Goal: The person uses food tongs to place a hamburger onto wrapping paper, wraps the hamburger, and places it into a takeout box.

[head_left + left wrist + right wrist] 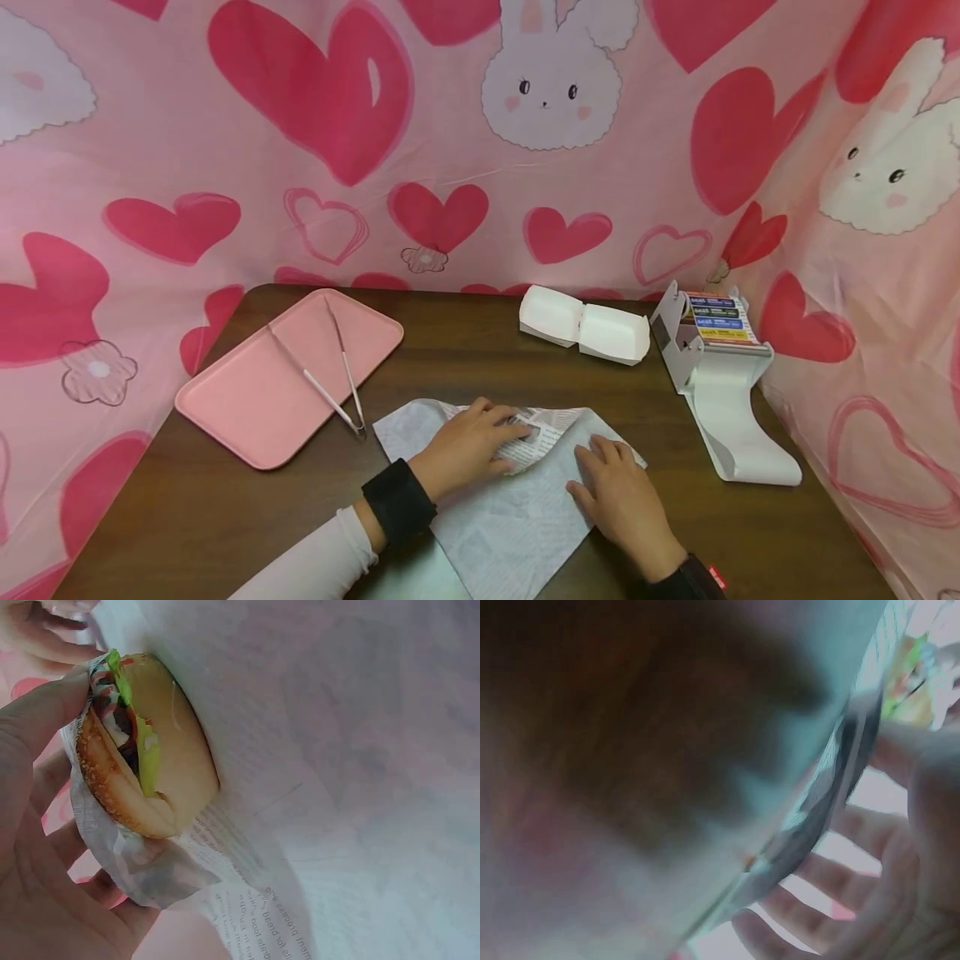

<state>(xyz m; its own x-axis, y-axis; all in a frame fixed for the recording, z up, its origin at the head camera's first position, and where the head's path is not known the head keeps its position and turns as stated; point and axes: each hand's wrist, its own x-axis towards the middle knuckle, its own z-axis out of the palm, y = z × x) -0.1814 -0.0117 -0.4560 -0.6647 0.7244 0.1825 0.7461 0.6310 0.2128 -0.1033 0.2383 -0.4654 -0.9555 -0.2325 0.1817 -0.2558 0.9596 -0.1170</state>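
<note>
One burger, set in a fold of printed paper on the table, is gripped through the paper by the left hand, while the paper's right side is touched by the right hand with relaxed fingers, and tongs are laid partly on a tray

Paper: thin, pale grey-blue, newspaper print. Spread on desk, narrowing toward near side; far part folded over, darker printed face showing. Burger: one bun half smooth, tan; other browned, speckled. Green lettuce, dark filling, bits of white and red between. Partly wrapped in paper; hidden in head view.
</note>
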